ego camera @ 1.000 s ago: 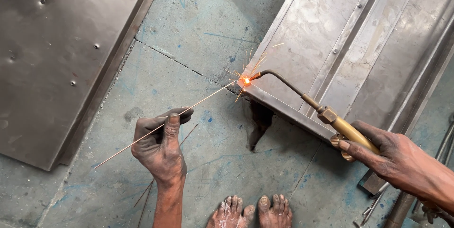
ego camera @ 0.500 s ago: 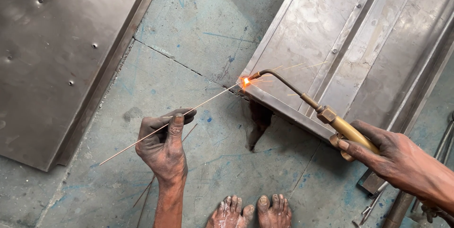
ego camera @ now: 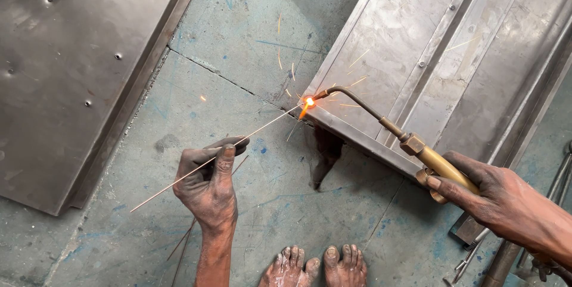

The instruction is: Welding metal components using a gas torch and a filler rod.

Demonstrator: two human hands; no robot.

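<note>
My right hand grips a brass-handled gas torch whose curved nozzle ends in a bright orange flame at the near corner of a folded steel sheet panel. Sparks fly from that corner. My left hand pinches a thin filler rod between thumb and fingers. The rod's far tip reaches the flame and its near end sticks out to the lower left.
A second steel sheet with rivets lies on the concrete floor at the left. My bare feet stand at the bottom edge. Metal rods and tools lie at the bottom right. A few spare rods lie beneath my left forearm.
Sparks now spray more widely from the corner than half a second ago. Both hands, torch and rod stay almost where they were.
</note>
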